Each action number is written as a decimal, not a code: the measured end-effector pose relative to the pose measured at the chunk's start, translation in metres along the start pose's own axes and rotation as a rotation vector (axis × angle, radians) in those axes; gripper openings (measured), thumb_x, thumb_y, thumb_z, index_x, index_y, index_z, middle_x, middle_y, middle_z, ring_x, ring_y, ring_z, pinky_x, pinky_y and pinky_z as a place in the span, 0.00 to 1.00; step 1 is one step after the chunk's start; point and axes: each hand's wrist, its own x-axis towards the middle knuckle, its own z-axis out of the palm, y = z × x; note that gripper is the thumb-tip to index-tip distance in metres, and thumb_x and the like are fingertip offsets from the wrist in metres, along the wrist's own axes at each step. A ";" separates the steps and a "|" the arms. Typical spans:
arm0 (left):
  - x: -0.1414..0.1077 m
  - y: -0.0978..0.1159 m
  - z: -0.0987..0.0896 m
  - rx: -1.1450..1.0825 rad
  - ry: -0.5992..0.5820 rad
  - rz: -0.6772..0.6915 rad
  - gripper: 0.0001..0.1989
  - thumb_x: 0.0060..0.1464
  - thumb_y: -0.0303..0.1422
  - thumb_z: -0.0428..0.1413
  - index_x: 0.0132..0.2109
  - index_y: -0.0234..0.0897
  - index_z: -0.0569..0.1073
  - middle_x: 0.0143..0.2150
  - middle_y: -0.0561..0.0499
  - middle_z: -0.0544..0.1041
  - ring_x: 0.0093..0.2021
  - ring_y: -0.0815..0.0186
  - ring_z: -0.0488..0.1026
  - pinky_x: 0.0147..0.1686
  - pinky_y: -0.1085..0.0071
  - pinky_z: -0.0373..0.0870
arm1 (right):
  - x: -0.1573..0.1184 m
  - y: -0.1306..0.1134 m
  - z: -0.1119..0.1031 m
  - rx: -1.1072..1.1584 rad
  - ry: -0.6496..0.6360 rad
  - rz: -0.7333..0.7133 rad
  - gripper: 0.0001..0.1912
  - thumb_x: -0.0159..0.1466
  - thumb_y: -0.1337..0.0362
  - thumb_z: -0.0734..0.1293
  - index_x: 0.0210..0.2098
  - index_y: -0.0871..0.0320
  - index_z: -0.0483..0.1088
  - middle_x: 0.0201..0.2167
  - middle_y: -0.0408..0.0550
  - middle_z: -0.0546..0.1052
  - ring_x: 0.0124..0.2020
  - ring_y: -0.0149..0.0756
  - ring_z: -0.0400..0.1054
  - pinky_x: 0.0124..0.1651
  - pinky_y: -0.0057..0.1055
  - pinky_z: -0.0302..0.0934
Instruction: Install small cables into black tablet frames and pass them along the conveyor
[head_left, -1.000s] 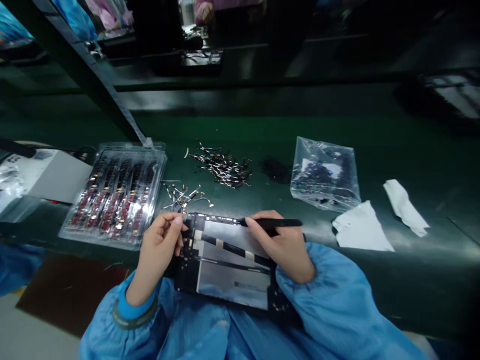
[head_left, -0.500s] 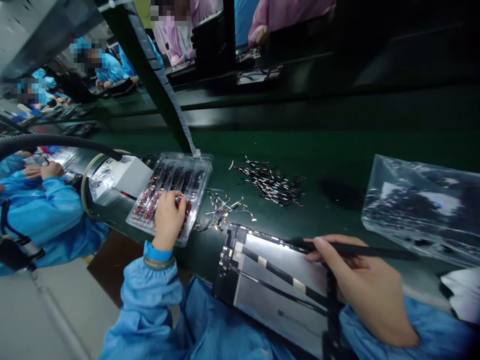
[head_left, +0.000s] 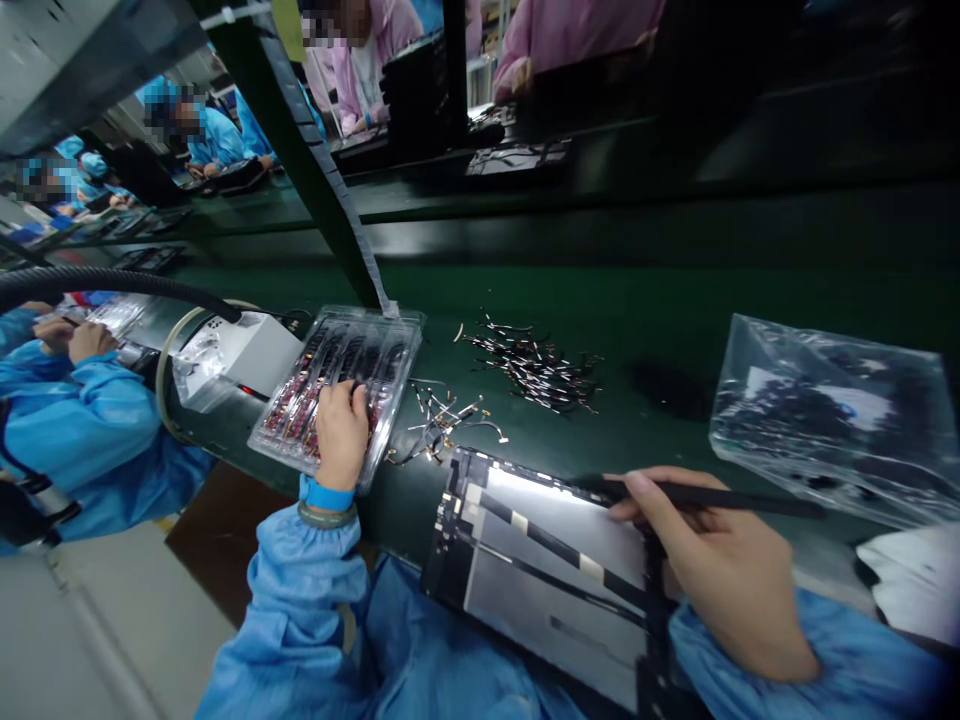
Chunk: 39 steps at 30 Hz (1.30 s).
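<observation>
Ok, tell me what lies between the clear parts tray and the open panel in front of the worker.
In the head view, a small scatter of loose thin cables lies on the green belt between the parts tray and the panel.

A single head-worn camera looks forward and down from close above the near edge of the green table (head_left: 675, 290), tilted toward the left, with the far edge and other workers beyond it.

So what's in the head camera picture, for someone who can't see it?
A person in blue sleeves reaches their left hand into a clear plastic tray of small red and black parts, while their right hand holds a thin black stick tool over a flat silver and black panel. Loose little cables lie on the dark green bench.
</observation>
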 end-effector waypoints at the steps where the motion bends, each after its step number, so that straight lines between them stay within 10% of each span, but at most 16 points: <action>1: 0.000 0.001 -0.001 -0.001 0.013 0.003 0.13 0.60 0.33 0.48 0.44 0.31 0.73 0.36 0.42 0.70 0.39 0.55 0.69 0.42 0.59 0.66 | -0.001 -0.001 0.000 0.012 0.004 0.000 0.18 0.53 0.46 0.67 0.30 0.55 0.69 0.17 0.44 0.75 0.23 0.41 0.73 0.25 0.32 0.69; 8: 0.004 0.007 -0.013 -0.053 0.179 0.030 0.15 0.61 0.32 0.45 0.41 0.31 0.75 0.45 0.37 0.67 0.49 0.54 0.66 0.50 0.57 0.63 | -0.006 0.005 -0.001 0.055 0.088 -0.048 0.13 0.58 0.51 0.66 0.31 0.54 0.69 0.25 0.47 0.77 0.25 0.39 0.73 0.29 0.34 0.69; 12: 0.012 0.012 -0.025 -0.455 0.375 -0.121 0.14 0.60 0.34 0.46 0.38 0.31 0.73 0.45 0.40 0.69 0.46 0.62 0.70 0.48 0.64 0.67 | -0.009 0.016 -0.003 0.010 0.129 -0.430 0.07 0.63 0.60 0.62 0.32 0.54 0.70 0.35 0.50 0.78 0.36 0.42 0.73 0.41 0.44 0.68; 14: 0.008 0.023 -0.031 -0.818 0.203 -0.251 0.12 0.57 0.36 0.49 0.38 0.32 0.72 0.37 0.46 0.72 0.32 0.70 0.70 0.36 0.71 0.70 | -0.011 0.015 -0.004 -0.036 0.111 -0.645 0.06 0.62 0.65 0.61 0.34 0.54 0.70 0.39 0.51 0.77 0.40 0.43 0.73 0.44 0.44 0.67; 17: -0.017 0.054 -0.037 -1.224 -0.368 -0.350 0.13 0.50 0.38 0.56 0.39 0.32 0.72 0.30 0.52 0.71 0.19 0.78 0.59 0.19 0.78 0.59 | -0.017 0.002 -0.003 -0.259 0.026 -0.833 0.08 0.62 0.69 0.61 0.39 0.55 0.71 0.36 0.50 0.78 0.36 0.39 0.74 0.39 0.35 0.69; 21: -0.065 0.099 -0.039 -1.299 -0.919 -0.324 0.14 0.53 0.41 0.54 0.38 0.32 0.72 0.24 0.56 0.67 0.14 0.79 0.53 0.15 0.78 0.52 | -0.028 -0.018 0.007 -0.465 -0.051 -0.961 0.10 0.64 0.67 0.62 0.43 0.57 0.72 0.35 0.49 0.79 0.35 0.36 0.74 0.38 0.28 0.68; 33: -0.115 0.125 -0.033 -0.697 -0.578 0.408 0.13 0.58 0.29 0.44 0.44 0.37 0.73 0.37 0.44 0.76 0.38 0.60 0.74 0.37 0.66 0.71 | -0.032 -0.013 0.019 -0.605 -0.024 -1.045 0.14 0.65 0.71 0.58 0.43 0.63 0.73 0.35 0.55 0.79 0.34 0.37 0.74 0.36 0.30 0.68; 39: -0.097 0.123 -0.029 -0.909 -0.997 -0.042 0.13 0.57 0.38 0.48 0.31 0.36 0.72 0.15 0.57 0.65 0.15 0.70 0.64 0.16 0.76 0.61 | -0.032 -0.016 0.005 -0.423 0.066 -0.818 0.08 0.63 0.71 0.61 0.37 0.57 0.72 0.30 0.47 0.78 0.31 0.32 0.73 0.35 0.26 0.66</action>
